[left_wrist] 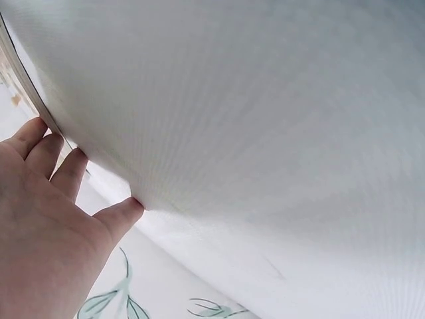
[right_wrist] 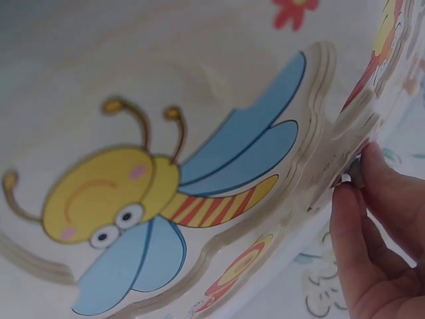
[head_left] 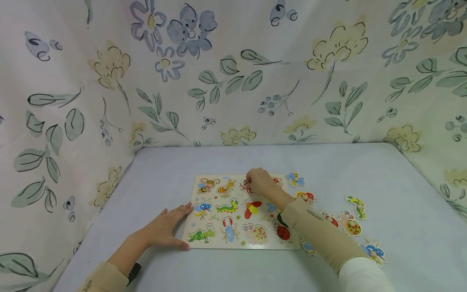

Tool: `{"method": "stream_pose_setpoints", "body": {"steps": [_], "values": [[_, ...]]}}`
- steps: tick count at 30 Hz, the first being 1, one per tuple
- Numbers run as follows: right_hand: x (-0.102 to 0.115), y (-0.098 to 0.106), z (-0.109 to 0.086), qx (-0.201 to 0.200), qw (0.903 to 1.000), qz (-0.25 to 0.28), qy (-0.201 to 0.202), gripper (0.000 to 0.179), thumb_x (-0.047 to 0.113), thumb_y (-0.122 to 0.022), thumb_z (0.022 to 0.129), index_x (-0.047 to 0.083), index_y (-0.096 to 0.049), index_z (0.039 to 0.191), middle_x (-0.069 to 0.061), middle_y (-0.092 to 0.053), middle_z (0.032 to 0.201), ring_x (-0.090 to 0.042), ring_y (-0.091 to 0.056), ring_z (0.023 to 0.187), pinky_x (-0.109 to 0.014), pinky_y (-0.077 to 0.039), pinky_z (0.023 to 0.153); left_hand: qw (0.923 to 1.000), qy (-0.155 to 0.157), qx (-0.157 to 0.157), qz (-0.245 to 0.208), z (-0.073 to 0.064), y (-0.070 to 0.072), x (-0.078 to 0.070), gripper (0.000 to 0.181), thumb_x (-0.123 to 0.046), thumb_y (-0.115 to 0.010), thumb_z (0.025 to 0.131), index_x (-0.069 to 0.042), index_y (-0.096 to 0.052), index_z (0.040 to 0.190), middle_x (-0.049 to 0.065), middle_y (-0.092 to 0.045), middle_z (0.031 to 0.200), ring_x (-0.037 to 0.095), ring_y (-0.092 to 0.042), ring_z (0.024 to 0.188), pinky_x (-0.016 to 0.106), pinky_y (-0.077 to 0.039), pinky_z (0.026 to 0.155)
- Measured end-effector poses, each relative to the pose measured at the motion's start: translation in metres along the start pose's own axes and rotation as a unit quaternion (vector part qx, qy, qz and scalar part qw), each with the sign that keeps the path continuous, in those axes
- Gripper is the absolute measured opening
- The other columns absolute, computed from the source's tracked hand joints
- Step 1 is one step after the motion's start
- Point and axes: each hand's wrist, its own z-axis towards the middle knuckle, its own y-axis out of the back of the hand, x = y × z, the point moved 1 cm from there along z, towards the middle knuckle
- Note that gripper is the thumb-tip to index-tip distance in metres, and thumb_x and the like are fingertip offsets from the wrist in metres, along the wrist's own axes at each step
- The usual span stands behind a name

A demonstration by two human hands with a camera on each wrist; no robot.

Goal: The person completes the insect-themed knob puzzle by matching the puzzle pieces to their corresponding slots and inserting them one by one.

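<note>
A wooden insect peg puzzle board (head_left: 219, 245) lies flat on the table. My left hand (head_left: 166, 228) is spread along its left edge, with straight fingertips and thumb at the rim; in the left wrist view, the same hand (left_wrist: 60, 193) reaches the edge. Over the board's top row, my right hand (head_left: 260, 182) pinches a dark-red, leggy spider puzzle piece (head_left: 245, 187), largely hidden under the fingers. Thumb and forefinger of the right hand (right_wrist: 378, 219) meet on a small knob in the right wrist view, beyond the dragonfly recess (right_wrist: 113, 193).
Loose pieces lie right of the board: a bee-like flyer (head_left: 294, 179), a caterpillar (head_left: 356, 207), a snail (head_left: 351, 225), a mosquito (head_left: 373, 250) and several others. The right forearm (head_left: 313, 231) covers part of the board's right side. A floral curtain (head_left: 233, 101) hangs behind the table.
</note>
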Motion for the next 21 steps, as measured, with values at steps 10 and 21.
{"method": "stream_pose_setpoints", "body": {"steps": [10,21], "values": [[0.0022,0.0002,0.0000,0.000,0.9999,-0.011,-0.002,0.010,0.011,-0.073,0.087,0.004,-0.069,0.082,-0.004,-0.062,0.079,-0.017,-0.053,0.070,-0.029,-0.052,0.068,1.0000,-0.001,-0.001,0.004,-0.0009,0.0000,-0.0010,0.111,-0.065,-0.077,0.067,-0.004,-0.035,0.149,0.015,-0.030,0.156,0.042,-0.031,0.139,0.073,-0.019,0.106],[0.0012,-0.0019,0.0016,0.003,0.9999,-0.016,-0.002,0.010,0.009,-0.073,0.087,0.004,-0.068,0.081,-0.004,-0.062,0.078,-0.017,-0.053,0.069,-0.029,-0.052,0.067,1.0000,0.001,-0.001,0.004,0.0007,-0.0007,0.0020,0.112,-0.067,-0.075,0.067,-0.004,-0.035,0.150,0.014,-0.029,0.156,0.041,-0.030,0.140,0.072,-0.019,0.107]]}}
